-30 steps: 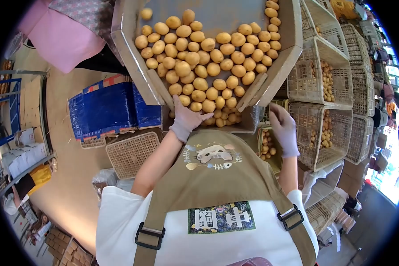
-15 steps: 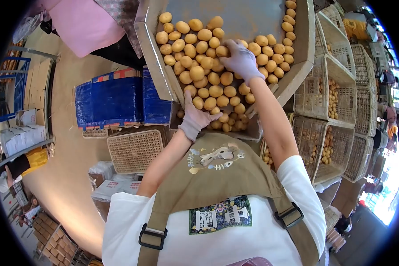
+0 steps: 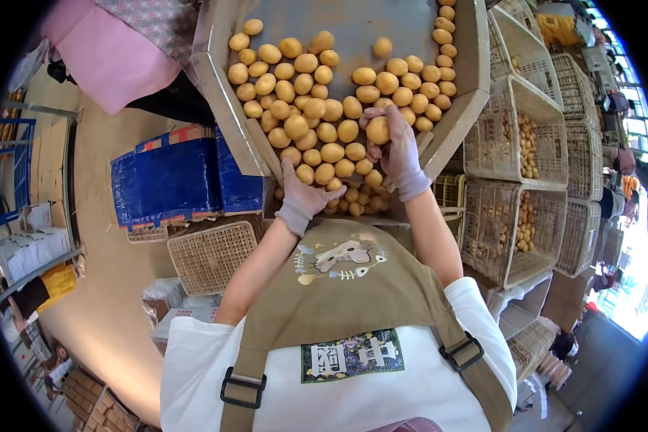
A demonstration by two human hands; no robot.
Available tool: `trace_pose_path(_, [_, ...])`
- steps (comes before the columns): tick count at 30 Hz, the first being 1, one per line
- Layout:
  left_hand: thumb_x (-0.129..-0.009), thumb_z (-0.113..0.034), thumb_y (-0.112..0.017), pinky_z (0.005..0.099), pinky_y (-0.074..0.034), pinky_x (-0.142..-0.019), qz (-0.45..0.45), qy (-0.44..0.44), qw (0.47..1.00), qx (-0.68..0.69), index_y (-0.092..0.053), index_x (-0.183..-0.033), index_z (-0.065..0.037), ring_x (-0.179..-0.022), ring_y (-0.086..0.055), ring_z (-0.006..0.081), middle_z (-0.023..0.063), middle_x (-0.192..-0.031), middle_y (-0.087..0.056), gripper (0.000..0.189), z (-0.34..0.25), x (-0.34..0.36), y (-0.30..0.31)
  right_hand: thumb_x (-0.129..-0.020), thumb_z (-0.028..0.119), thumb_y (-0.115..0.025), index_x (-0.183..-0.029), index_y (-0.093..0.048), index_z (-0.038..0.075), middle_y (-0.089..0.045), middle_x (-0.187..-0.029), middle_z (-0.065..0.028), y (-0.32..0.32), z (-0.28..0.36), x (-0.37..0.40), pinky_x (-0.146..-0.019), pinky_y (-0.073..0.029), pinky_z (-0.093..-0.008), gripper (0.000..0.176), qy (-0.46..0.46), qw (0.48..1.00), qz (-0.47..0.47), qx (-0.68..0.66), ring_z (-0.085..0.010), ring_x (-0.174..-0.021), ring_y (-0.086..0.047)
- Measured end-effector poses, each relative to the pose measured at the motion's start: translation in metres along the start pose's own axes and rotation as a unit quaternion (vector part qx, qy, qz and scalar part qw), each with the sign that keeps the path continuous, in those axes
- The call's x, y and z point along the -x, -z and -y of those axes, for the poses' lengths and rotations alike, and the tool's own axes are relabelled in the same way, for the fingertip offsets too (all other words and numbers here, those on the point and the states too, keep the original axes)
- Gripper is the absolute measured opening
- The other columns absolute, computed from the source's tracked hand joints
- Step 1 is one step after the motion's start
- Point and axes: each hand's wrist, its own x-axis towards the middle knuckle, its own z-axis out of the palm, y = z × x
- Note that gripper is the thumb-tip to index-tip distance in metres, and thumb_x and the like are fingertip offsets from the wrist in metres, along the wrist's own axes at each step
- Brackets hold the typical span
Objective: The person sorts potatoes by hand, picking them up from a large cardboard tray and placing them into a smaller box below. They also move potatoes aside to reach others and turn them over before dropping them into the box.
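Observation:
A grey sorting chute [image 3: 353, 25] in front of me is covered with many small yellow round fruits [image 3: 309, 93]. My right hand [image 3: 396, 147], in a pale glove, grips one yellow fruit [image 3: 378, 130] near the chute's narrow mouth. My left hand [image 3: 300, 196], also gloved, rests flat at the mouth's left side, touching the fruits that spill into a box [image 3: 353, 198] below. I wear a white shirt and an olive apron.
Woven plastic baskets [image 3: 515, 129] holding yellow fruit are stacked at the right. A blue carton [image 3: 173, 176] and an upturned basket [image 3: 209, 255] lie at the left. A person in pink [image 3: 111, 54] stands beyond the chute's left side.
My right hand has drawn back from higher on the chute to the mouth, now holding one fruit. My left hand has stayed at the mouth's left side.

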Motion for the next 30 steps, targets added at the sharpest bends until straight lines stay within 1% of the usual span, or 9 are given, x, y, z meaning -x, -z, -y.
trace_pose_path(2, [-0.088, -0.082, -0.035, 0.0704, -0.030, -0.106, -0.010, -0.002, 1.000, -0.005, -0.036, -0.153, -0.025, -0.146, -0.034, 0.0325, 0.0020, -0.159, -0.037, 0.086, 0.000, -0.001, 0.001, -0.106, 0.056, -0.031, -0.114, -0.061, 0.003, -0.064, -0.099, -0.0048, 0.001, -0.002, 0.001, -0.048, -0.047, -0.0229, 0.062, -0.024, 0.999, 0.003, -0.033, -0.0107, -0.054, -0.054])
trace_pose_path(8, [-0.087, -0.083, -0.035, 0.0699, -0.032, -0.104, -0.027, 0.002, 1.000, 0.000, -0.037, -0.152, -0.026, -0.144, -0.036, 0.0325, 0.0018, -0.157, -0.038, 0.086, 0.001, -0.003, 0.004, -0.107, 0.050, -0.036, -0.128, -0.056, 0.006, -0.064, -0.109, -0.0068, 0.005, 0.000, 0.008, -0.056, -0.049, -0.0267, 0.053, -0.034, 0.992, 0.049, -0.112, -0.0147, -0.068, -0.058])
trace_pose_path(11, [-0.087, -0.083, -0.035, 0.0702, -0.032, -0.104, -0.030, 0.001, 1.000, 0.005, -0.036, -0.152, -0.026, -0.144, -0.036, 0.0327, 0.0018, -0.158, -0.038, 0.087, 0.001, -0.003, 0.005, -0.107, 0.046, -0.039, -0.131, -0.055, 0.007, -0.064, -0.113, -0.0083, -0.013, 0.002, 0.015, -0.058, -0.047, -0.0288, 0.048, -0.008, 0.994, -0.024, -0.110, -0.0155, -0.068, -0.056])
trace_pose_path(14, [-0.087, -0.083, -0.034, 0.0708, -0.032, -0.104, -0.028, 0.001, 1.000, 0.009, -0.035, -0.153, -0.026, -0.145, -0.036, 0.0328, 0.0019, -0.158, -0.037, 0.087, 0.002, -0.003, 0.004, -0.106, 0.048, -0.043, -0.133, -0.054, 0.008, -0.066, -0.109, -0.0073, 0.003, -0.005, 0.013, -0.053, -0.043, -0.0286, 0.049, 0.017, 0.995, 0.048, -0.089, -0.0140, -0.063, -0.052])
trace_pose_path(17, [-0.088, -0.082, -0.033, 0.0715, -0.031, -0.104, -0.027, 0.001, 1.000, 0.011, -0.034, -0.154, -0.026, -0.145, -0.035, 0.0326, 0.0021, -0.159, -0.037, 0.087, 0.001, -0.001, 0.002, -0.104, 0.054, -0.044, -0.132, -0.055, 0.009, -0.068, -0.104, -0.0057, 0.018, -0.014, 0.010, -0.050, -0.039, -0.0280, 0.054, -0.039, 0.981, 0.110, -0.155, -0.0130, -0.059, -0.048])
trace_pose_path(20, [-0.089, -0.082, -0.032, 0.0717, -0.031, -0.105, -0.022, 0.002, 1.000, 0.006, -0.035, -0.154, -0.025, -0.145, -0.035, 0.0323, 0.0022, -0.159, -0.037, 0.086, 0.001, 0.000, 0.002, -0.102, 0.060, -0.044, -0.130, -0.057, 0.011, -0.068, -0.098, -0.0037, 0.021, -0.017, 0.008, -0.048, -0.036, -0.0278, 0.058, -0.034, 0.960, 0.174, -0.218, -0.0126, -0.057, -0.046])
trace_pose_path(23, [-0.089, -0.082, -0.032, 0.0717, -0.031, -0.105, -0.005, 0.000, 1.000, 0.005, -0.035, -0.154, -0.025, -0.146, -0.035, 0.0323, 0.0020, -0.159, -0.037, 0.086, 0.001, -0.001, 0.005, -0.101, 0.055, -0.051, -0.130, -0.055, 0.012, -0.067, -0.097, -0.0043, 0.018, -0.015, 0.011, -0.051, -0.042, -0.0281, 0.052, -0.038, 0.957, 0.173, -0.230, -0.0133, -0.062, -0.052])
trace_pose_path(26, [-0.089, -0.082, -0.033, 0.0714, -0.031, -0.105, 0.004, 0.000, 1.000, 0.008, -0.035, -0.154, -0.025, -0.146, -0.035, 0.0322, 0.0019, -0.159, -0.037, 0.086, 0.002, -0.001, 0.005, -0.099, 0.038, -0.064, -0.133, -0.051, 0.013, -0.066, -0.096, -0.0056, 0.001, -0.009, 0.022, -0.057, -0.049, -0.0288, 0.044, 0.009, 0.986, 0.047, -0.157, -0.0140, -0.071, -0.058])
trace_pose_path(30, [-0.089, -0.082, -0.033, 0.0709, -0.031, -0.105, -0.004, 0.002, 1.000, 0.000, -0.035, -0.154, -0.025, -0.146, -0.034, 0.0321, 0.0018, -0.159, -0.037, 0.086, 0.001, -0.001, 0.005, -0.092, 0.016, -0.070, -0.134, -0.048, 0.012, -0.066, -0.098, -0.0074, -0.001, -0.008, 0.025, -0.065, -0.053, -0.0291, 0.047, 0.071, 0.996, 0.022, -0.052, -0.0142, -0.078, -0.061])
